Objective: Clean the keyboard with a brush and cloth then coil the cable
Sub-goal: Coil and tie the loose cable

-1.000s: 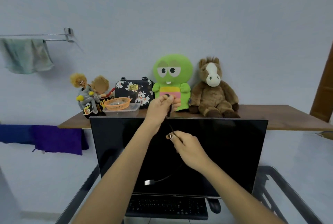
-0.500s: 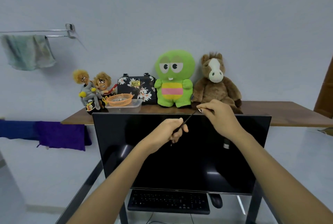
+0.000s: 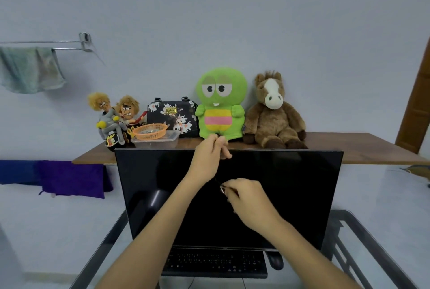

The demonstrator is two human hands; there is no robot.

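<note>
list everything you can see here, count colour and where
monitor: 1, black, centre of desk
keyboard: 1, black, below monitor
mouse: 1, black, right of keyboard
cable: 1, thin, dark, between the hands
plush toys: green, brown horse, two small dolls, on shelf
bag: 1, black floral, shelf
basket: 1, orange, in clear tub
towel: 1, greenish, wall rail
cloth: purple and blue, left
left hand: raised, pinching cable
right hand: lower, pinching cable
</note>
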